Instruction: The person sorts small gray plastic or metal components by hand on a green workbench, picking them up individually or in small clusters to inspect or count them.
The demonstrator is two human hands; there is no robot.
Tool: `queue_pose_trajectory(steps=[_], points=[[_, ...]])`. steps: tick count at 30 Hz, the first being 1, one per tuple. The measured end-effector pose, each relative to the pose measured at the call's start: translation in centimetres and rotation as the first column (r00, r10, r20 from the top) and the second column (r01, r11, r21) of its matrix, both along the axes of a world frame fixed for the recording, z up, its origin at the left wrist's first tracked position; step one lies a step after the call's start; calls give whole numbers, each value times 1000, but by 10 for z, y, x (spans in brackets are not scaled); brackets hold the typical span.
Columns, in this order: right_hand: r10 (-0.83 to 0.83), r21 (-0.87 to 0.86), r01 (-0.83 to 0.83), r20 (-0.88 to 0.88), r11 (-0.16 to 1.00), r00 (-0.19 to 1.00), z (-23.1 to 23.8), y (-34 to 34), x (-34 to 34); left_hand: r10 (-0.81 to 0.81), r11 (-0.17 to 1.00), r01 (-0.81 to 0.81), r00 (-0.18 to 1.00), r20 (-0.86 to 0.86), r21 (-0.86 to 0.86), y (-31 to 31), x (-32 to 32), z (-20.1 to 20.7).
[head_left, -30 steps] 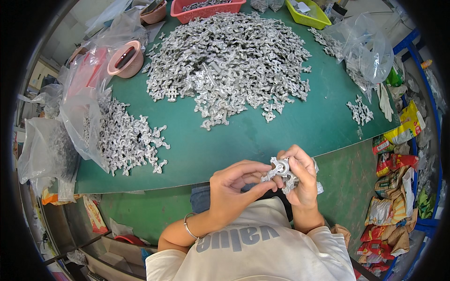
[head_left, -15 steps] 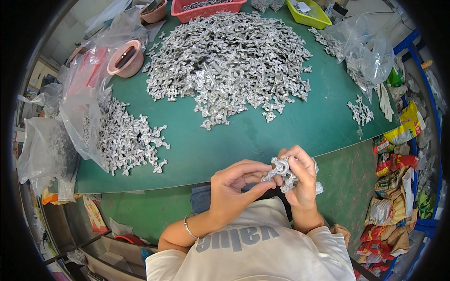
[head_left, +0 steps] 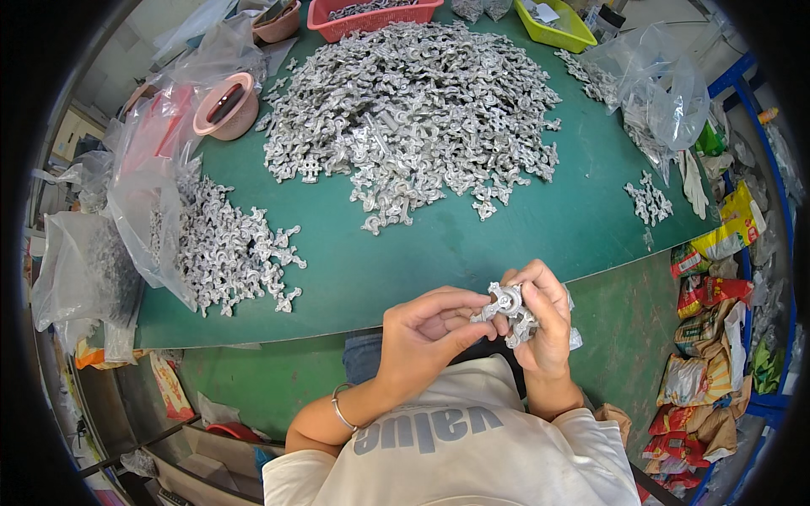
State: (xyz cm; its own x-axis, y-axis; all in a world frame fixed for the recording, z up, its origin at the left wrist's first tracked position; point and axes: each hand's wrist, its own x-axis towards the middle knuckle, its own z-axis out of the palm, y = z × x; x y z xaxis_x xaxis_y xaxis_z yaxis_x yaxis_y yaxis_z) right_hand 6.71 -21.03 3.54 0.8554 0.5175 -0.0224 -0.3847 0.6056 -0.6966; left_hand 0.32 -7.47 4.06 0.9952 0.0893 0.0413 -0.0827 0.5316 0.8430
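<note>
Castings (head_left: 506,301) sit clasped in the right hand (head_left: 551,329), and I see the left hand (head_left: 422,336) pinching one's edge; I judge handling unfinished, a big loose heap (head_left: 413,110) lying far on the surface (head_left: 472,249).

Bright, even light falls on the left hand (head_left: 426,331), the right hand (head_left: 548,319) and the metal part (head_left: 507,300) between them, all fairly sharp. Beyond, the pile (head_left: 413,110) glints; far right of the right hand, a plastic bag (head_left: 672,101) shows pale glare. Beside the hands, the tabletop (head_left: 354,266) edge bows; black rims everything.
</note>
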Motion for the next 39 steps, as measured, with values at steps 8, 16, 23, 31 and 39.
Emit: queue_pose_trajectory(steps=[8, 16, 23, 31, 39], points=[[-53, -79, 52, -4, 995, 999, 2, 2, 1, -9, 1000, 9, 1000, -16, 0, -2, 2, -1], [-112, -129, 114, 26, 985, 993, -1, 3, 0, -8, 1000, 7, 1000, 26, 23, -3, 4, -6], [-136, -196, 158, 122, 968, 983, -1, 3, 1, -4, 995, 12, 996, -85, 102, -1, 1, 0], [-114, -180, 145, 174, 973, 978, -3, -1, 2, -32, 999, 32, 984, -177, 2, 2, 0, 0], [-107, -124, 136, 216, 983, 971, -5, -1, 3, -54, 998, 50, 985, -164, -24, 1, 2, -1]])
